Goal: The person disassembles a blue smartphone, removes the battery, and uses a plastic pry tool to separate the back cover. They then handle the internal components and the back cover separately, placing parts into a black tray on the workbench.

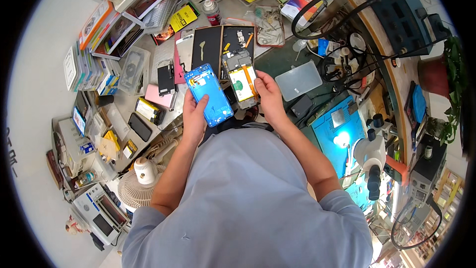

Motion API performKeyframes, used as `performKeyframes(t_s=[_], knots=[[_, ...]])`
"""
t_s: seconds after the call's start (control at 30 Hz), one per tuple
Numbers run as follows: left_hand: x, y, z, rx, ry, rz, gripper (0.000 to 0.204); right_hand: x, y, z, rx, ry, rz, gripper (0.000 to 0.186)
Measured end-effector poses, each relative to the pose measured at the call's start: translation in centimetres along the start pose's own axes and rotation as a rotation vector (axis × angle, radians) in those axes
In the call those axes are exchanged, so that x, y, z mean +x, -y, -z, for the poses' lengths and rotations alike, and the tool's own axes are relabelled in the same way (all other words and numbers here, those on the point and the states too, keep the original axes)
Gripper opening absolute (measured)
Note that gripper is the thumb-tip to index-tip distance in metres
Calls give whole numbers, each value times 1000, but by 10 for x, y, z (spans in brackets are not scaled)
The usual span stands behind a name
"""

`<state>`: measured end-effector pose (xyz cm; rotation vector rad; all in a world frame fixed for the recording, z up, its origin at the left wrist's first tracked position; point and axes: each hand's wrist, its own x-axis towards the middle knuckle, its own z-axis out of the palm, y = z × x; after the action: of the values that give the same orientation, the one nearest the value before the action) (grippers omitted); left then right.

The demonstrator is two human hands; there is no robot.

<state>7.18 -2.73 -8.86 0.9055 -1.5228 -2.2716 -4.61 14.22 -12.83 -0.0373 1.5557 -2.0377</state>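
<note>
My left hand (194,114) grips a blue phone back cover (210,98) by its lower left edge, thumb on the inner face. My right hand (270,93) is closed on the right edge of an opened phone body (241,80), with its white battery, green mark and orange flex cable facing up. The two parts are held side by side, a narrow gap between them. Beyond them lies a black tray (207,44) with small phone parts in it. The fingers beneath both parts are mostly hidden.
A translucent plastic box lid (298,80) lies right of my hands, near a blue work mat (333,131) and a microscope (371,156). Loose phones, one black (140,126), lie to the left. A white fan (141,181) stands by my left arm. Black cables (342,77) tangle at right.
</note>
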Motion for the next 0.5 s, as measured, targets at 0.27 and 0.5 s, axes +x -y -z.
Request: performKeyframes(t_s=[0.27, 0.5], knots=[[-5, -11, -6, -219, -24, 155, 60, -11, 16, -12, 31, 86, 8, 34], [-9, -9, -29, -355, 129, 141, 69, -14, 13, -20, -241, 203, 229, 42]])
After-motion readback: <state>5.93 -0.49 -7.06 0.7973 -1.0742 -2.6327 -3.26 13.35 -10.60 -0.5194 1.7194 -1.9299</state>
